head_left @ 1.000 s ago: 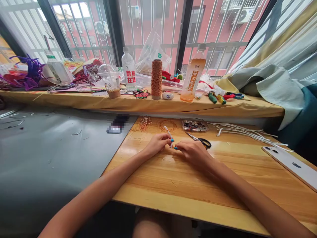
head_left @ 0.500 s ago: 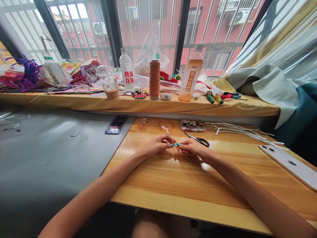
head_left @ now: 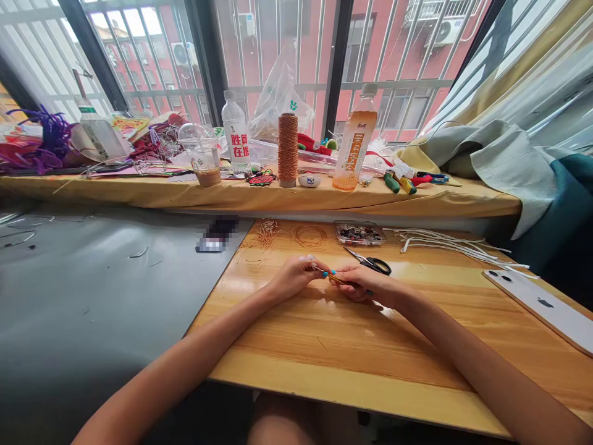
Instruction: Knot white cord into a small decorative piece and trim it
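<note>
Over the wooden board (head_left: 287,346), both my hands meet with their blue-nailed fingertips touching. My left hand (head_left: 296,276) is closed in a pinch on a thin white cord (head_left: 319,269), mostly hidden by the fingers. My right hand (head_left: 361,281) is closed around a thin gold-coloured strand (head_left: 337,279) that slants into the palm. Whether the cord and strand are joined, I cannot tell. Just behind the right hand lie black-handled scissors (head_left: 377,266), blades partly apart. A coil of orange thread (head_left: 309,235) and a loose tangle of thread (head_left: 269,232) lie beyond my left hand.
A clear box of beads (head_left: 360,233), white cords (head_left: 456,247) and a white phone (head_left: 544,303) lie along the back and right. On the cloth-covered ledge stand a brown thread spool (head_left: 288,151), bottles (head_left: 356,148) and a plastic cup (head_left: 207,167). A grey surface (head_left: 115,296) adjoins the left.
The white cord that stood up above my left fingers has dropped down into the hand. My right hand has turned slightly, and more of the gold-coloured strand shows.
</note>
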Tool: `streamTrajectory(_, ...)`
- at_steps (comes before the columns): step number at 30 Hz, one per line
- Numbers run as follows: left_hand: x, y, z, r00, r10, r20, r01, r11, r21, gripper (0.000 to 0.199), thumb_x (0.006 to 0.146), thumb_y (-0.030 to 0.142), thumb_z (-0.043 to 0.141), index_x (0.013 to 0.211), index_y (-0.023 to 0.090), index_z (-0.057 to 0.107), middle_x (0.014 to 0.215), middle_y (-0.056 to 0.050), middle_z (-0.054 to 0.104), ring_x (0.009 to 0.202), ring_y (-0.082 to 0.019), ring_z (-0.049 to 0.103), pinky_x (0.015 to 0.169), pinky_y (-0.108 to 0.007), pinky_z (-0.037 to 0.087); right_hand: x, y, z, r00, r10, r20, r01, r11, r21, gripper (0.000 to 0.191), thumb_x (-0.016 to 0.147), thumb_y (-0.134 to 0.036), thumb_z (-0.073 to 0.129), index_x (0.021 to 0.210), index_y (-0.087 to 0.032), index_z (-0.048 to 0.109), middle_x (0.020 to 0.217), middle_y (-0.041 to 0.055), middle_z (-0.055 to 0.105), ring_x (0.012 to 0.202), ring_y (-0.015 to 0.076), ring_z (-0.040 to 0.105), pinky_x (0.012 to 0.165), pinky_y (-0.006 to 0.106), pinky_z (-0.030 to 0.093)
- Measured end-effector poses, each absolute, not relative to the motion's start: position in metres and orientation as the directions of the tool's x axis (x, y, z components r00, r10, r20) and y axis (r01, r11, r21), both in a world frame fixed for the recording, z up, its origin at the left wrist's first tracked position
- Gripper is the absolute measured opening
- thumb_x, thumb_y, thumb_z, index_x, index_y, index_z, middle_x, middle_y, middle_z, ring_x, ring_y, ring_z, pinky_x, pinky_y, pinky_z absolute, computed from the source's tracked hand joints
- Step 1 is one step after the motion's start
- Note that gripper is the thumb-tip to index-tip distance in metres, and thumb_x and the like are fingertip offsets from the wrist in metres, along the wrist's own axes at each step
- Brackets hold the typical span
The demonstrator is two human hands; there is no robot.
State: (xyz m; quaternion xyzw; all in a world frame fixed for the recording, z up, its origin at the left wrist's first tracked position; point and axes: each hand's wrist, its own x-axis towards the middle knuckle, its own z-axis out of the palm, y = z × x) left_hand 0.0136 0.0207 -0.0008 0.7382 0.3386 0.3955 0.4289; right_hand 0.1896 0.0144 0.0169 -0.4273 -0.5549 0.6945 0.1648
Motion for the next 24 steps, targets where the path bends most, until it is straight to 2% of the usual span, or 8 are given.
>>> streamTrajectory(3, 0.012, 0.024, -0.002, 0.419, 0.865, 0.277, 0.145, -0.365, 0.92, 0.012, 0.067, 0.02, 0.056, 0.073, 0.015, 0.066, 0.076, -0.004, 0.065, 0.071, -0.014, 0.056, 0.068, -0.023, 0.041, 0.182, 0.012, 0.014, -0.462, 0.833, -0.304, 0.309, -0.17, -0.936, 0.024, 0.076, -0.042, 0.041, 0.079, -0.018, 0.038, 0.056, -0.0054, 0.046, 0.031, 0.0011, 0.024, 0.032, 0.016, 0.013)
streamTrajectory(6, 0.01, 0.029, -0.003, 0.412, 0.876, 0.252, 0.132, -0.331, 0.934, 0.012, 0.066, 0.021, 0.057, 0.068, 0.014, 0.065, 0.077, -0.004, 0.065, 0.069, -0.012, 0.055, 0.066, -0.021, 0.04, 0.174, 0.008, 0.009, -0.398, 0.917, 0.011, 0.49, 0.223, -0.842, 0.023, 0.079, -0.04, 0.039, 0.083, -0.018, 0.041, 0.07, -0.0002, 0.053, 0.041, 0.0051, 0.041, 0.038, 0.018, 0.027)
streamTrajectory(8, 0.008, 0.03, -0.003, 0.397, 0.897, 0.195, 0.12, -0.261, 0.958, 0.014, 0.066, 0.023, 0.056, 0.073, 0.013, 0.064, 0.071, -0.003, 0.063, 0.055, -0.008, 0.051, 0.053, -0.019, 0.037, 0.173, 0.006, 0.005, -0.418, 0.866, 0.275, 0.654, 0.497, -0.571, 0.017, 0.079, -0.033, 0.042, 0.084, -0.016, 0.045, 0.077, 0.0036, 0.055, 0.056, 0.0096, 0.049, 0.046, 0.021, 0.032)
streamTrajectory(10, 0.008, 0.03, -0.002, 0.395, 0.91, 0.124, 0.075, -0.166, 0.983, 0.023, 0.066, 0.025, 0.056, 0.084, 0.011, 0.061, 0.065, -0.001, 0.06, 0.042, -0.004, 0.04, 0.042, -0.018, 0.029, 0.175, 0.006, 0.001, -0.484, 0.765, 0.424, 0.763, 0.606, -0.223, 0.014, 0.081, -0.025, 0.04, 0.082, -0.015, 0.05, 0.077, 0.0054, 0.056, 0.061, 0.0122, 0.05, 0.05, 0.022, 0.031)
streamTrajectory(12, 0.009, 0.029, -0.002, 0.405, 0.911, 0.084, 0.033, -0.106, 0.994, 0.03, 0.065, 0.027, 0.056, 0.091, 0.01, 0.057, 0.062, 0.001, 0.057, 0.038, -0.002, 0.034, 0.038, -0.017, 0.024, 0.178, 0.006, -0.001, -0.578, 0.685, 0.444, 0.773, 0.633, 0.029, 0.019, 0.083, -0.018, 0.035, 0.083, -0.015, 0.053, 0.073, 0.0055, 0.056, 0.059, 0.0126, 0.05, 0.05, 0.023, 0.029)
streamTrajectory(14, 0.01, 0.028, -0.001, 0.415, 0.907, 0.073, 0.027, -0.092, 0.995, 0.03, 0.065, 0.029, 0.056, 0.087, 0.009, 0.057, 0.065, 0.0, 0.057, 0.038, -0.002, 0.034, 0.038, -0.017, 0.023, 0.181, 0.007, 0.0, -0.657, 0.616, 0.436, 0.731, 0.662, 0.166, 0.022, 0.083, -0.014, 0.034, 0.089, -0.015, 0.055, 0.072, 0.0051, 0.056, 0.06, 0.0129, 0.05, 0.051, 0.023, 0.029)
streamTrajectory(20, 0.011, 0.027, 0.0, 0.459, 0.882, 0.104, 0.088, -0.162, 0.983, 0.025, 0.065, 0.027, 0.057, 0.082, 0.009, 0.059, 0.057, 0.003, 0.049, 0.04, -0.002, 0.035, 0.039, -0.017, 0.025, 0.185, 0.008, 0.006, -0.707, 0.567, 0.422, 0.696, 0.665, 0.272, 0.021, 0.082, -0.012, 0.036, 0.086, -0.013, 0.057, 0.072, 0.0052, 0.058, 0.065, 0.0144, 0.052, 0.056, 0.023, 0.029)
streamTrajectory(24, 0.011, 0.027, -0.001, 0.453, 0.88, 0.142, 0.139, -0.227, 0.964, 0.025, 0.066, 0.022, 0.054, 0.087, 0.009, 0.058, 0.062, 0.001, 0.051, 0.041, -0.002, 0.035, 0.039, -0.016, 0.026, 0.185, 0.007, 0.009, -0.664, 0.624, 0.412, 0.736, 0.641, 0.216, 0.019, 0.079, -0.011, 0.039, 0.085, -0.014, 0.056, 0.071, 0.0035, 0.059, 0.065, 0.0139, 0.052, 0.055, 0.023, 0.028)
